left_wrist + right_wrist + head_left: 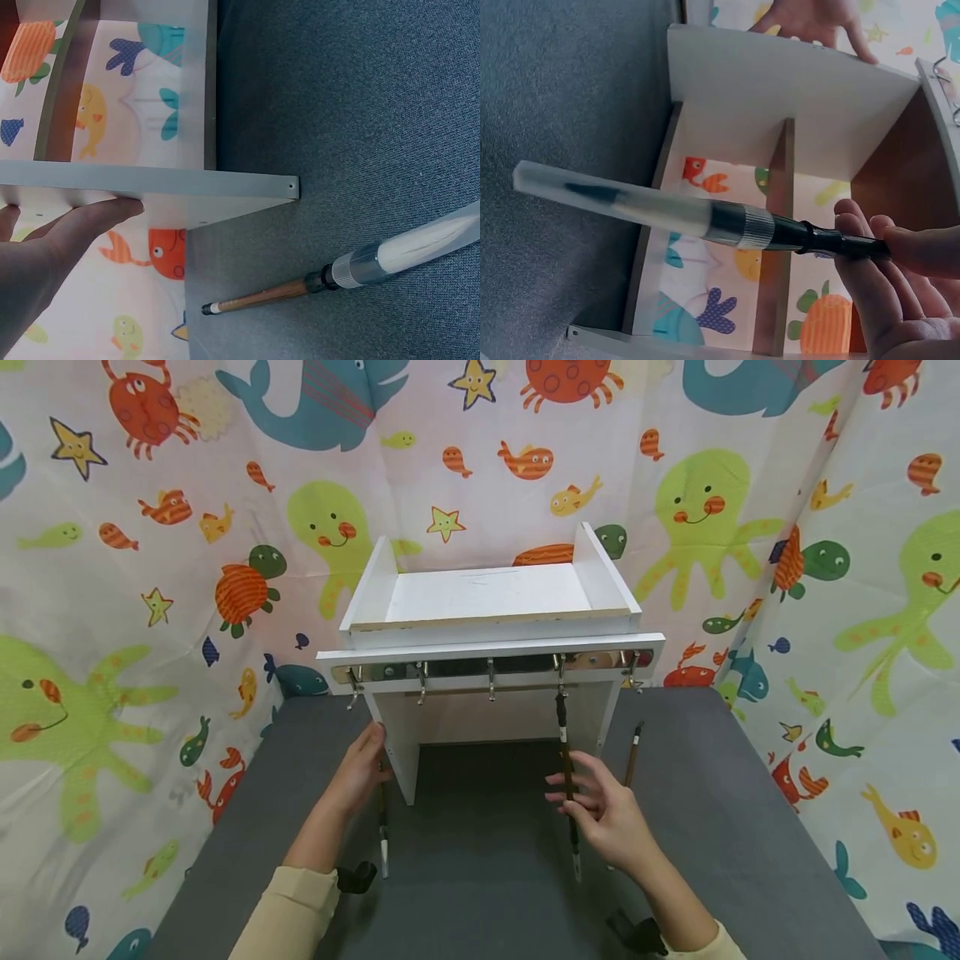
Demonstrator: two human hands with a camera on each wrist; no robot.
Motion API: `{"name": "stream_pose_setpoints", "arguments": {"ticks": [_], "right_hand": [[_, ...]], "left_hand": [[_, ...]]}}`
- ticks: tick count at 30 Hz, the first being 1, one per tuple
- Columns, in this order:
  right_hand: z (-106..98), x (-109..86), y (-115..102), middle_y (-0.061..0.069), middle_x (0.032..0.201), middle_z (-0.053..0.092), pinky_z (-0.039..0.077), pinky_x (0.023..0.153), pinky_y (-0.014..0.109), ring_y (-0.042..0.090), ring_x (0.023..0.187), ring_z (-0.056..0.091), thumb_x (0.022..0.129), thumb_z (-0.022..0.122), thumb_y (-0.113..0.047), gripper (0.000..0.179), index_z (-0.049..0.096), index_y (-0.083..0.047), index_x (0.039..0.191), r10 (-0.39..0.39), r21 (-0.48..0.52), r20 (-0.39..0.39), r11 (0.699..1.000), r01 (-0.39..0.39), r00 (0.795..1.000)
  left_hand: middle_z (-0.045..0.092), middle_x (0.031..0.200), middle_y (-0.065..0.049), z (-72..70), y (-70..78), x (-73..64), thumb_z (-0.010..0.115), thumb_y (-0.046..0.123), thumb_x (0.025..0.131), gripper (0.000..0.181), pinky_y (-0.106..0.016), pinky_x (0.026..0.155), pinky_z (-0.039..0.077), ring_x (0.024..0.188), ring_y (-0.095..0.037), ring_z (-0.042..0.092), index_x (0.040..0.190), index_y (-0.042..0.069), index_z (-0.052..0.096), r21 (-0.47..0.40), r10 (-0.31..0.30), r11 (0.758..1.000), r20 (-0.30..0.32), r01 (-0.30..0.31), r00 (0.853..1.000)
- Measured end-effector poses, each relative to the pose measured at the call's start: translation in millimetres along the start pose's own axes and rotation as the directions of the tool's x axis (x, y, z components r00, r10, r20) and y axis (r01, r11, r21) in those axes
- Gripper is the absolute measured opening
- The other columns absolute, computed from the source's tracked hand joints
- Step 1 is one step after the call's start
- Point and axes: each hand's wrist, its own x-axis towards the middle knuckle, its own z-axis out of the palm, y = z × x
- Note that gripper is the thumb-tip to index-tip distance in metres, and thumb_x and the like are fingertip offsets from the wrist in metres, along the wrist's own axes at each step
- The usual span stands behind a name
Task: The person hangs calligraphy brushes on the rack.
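Nearest are the cream sleeves [288,910]; the right hand [611,814] pinches a capped brush [756,226] between thumb and fingertips; the brush points tip-down in front of the shelf's opening, its upper end at a hook [560,670]; whether it actually hangs there is hard to make out. The left hand [360,766] has its fingers extended, resting on the outer face of the side panel [397,743] and gripping nothing; a second brush [352,268] lies just beside that panel on the grey table [480,893]; a third brush [633,756] is partly hidden behind the right hand. Beyond stands the white shelf [480,633], its metal hook strip [461,667] along the front; farthest back is a sea-animal curtain [450,493].
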Motion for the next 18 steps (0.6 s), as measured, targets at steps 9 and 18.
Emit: {"name": "stream_pose_setpoints", "arguments": {"ticks": [9, 18], "right_hand": [[6, 7.9, 16, 0.014, 0.120, 0.073, 0.061, 0.080, 0.037, 0.029, 0.104, 0.073, 0.087, 0.067, 0.018, 0.063, 0.041, 0.001, 0.142, -0.020, -0.185, -0.038, 0.983, 0.012, 0.999], [5, 9.6, 18, 0.015, 0.128, 0.069, 0.059, 0.084, 0.044, 0.030, 0.111, 0.070, 0.084, 0.073, 0.014, 0.074, 0.041, -0.002, 0.148, -0.010, -0.260, -0.046, 0.966, -0.003, 0.999]], "left_hand": [[-0.004, 0.170, -0.012, -0.2, -1.0, 2.2, 0.030, 0.051, 0.109, 0.073, -0.077, 0.109, 0.023, 0.156, -0.039, -0.003, 0.164, 0.014, 0.000, 0.003, 0.004, 1.000, 0.000, -0.004, 1.000], [0.004, 0.170, -0.015, 0.7, -0.4, 1.6, 0.030, 0.052, 0.108, 0.073, -0.078, 0.108, 0.024, 0.156, -0.039, 0.002, 0.164, 0.013, 0.003, 0.003, 0.009, 1.000, -0.001, -0.009, 1.000]]}}
